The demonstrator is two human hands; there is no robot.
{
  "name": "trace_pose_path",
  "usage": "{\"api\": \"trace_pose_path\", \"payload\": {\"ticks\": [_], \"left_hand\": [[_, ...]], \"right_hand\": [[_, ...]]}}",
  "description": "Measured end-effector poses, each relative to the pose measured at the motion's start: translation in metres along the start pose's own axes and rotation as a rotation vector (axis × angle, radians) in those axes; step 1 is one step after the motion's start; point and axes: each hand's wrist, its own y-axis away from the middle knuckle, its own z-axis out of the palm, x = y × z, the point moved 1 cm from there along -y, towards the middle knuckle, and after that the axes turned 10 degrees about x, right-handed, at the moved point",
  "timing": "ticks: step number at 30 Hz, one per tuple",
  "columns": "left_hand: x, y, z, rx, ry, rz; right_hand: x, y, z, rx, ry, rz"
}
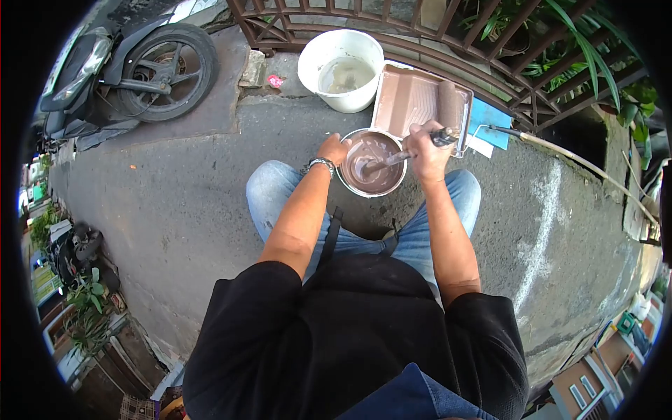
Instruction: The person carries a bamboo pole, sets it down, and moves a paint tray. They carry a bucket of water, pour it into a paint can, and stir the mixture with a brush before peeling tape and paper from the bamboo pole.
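Between my knees a round can (345, 183) stands on the ground, holding brown paint (380, 180) with paler swirls on its surface. My left hand (334, 150) is closed on the can's left rim. A stirring stick (393, 160) dips slantwise into the paint, and my right hand (428, 150) is wrapped around its upper part. The stick's dark end pokes out beyond my fist. Just behind the can lies a paint tray (392, 98) coated in brown, with a paint roller (446, 105) resting on its right side.
A white bucket (348, 101) stands left of the tray. Blue sheet (498, 119) lies to the right, near the roller's long pole (581, 164). A metal fence (420, 45) runs along the back. The motorcycle (168, 73) is at the upper left.
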Motion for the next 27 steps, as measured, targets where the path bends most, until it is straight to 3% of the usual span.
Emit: {"api": "trace_pose_path", "payload": {"ticks": [1, 4, 5, 6, 8, 11, 17, 19, 22, 27], "left_hand": [[-0.002, -0.001, 0.001, -0.004, 0.003, 0.000], [0.000, 0.000, -0.004, -0.027, -0.004, 0.009], [0.013, 0.011, -0.015, -0.040, -0.006, 0.000], [0.018, 0.014, -0.020, -0.044, -0.001, -0.005], [0.021, 0.019, -0.022, -0.056, 0.012, -0.025], [0.003, 0.004, -0.008, -0.033, 0.013, 0.034], [-0.003, 0.000, -0.005, -0.017, -0.031, 0.055], [0.012, 0.012, -0.017, -0.048, -0.046, 0.026], [-0.008, -0.002, 0.001, 0.108, -0.084, 0.191], [-0.005, -0.002, -0.003, 0.059, -0.112, 0.168]], "right_hand": [[-0.004, -0.007, -0.002, -0.007, -0.088, -0.086], [0.030, 0.001, -0.020, 0.050, 0.242, -0.080], [0.047, 0.007, -0.028, 0.050, 0.471, -0.173], [0.049, 0.012, -0.022, 0.041, 0.447, -0.203], [0.045, 0.009, -0.023, 0.027, 0.153, -0.024], [-0.011, 0.007, 0.000, -0.046, 0.017, 0.033], [-0.070, 0.023, 0.029, -0.191, 0.164, -0.067], [-0.076, 0.026, 0.031, -0.221, 0.172, -0.100], [-0.085, 0.030, 0.036, -0.252, 0.065, -0.082], [-0.088, 0.032, 0.042, -0.254, 0.123, -0.108]]}}
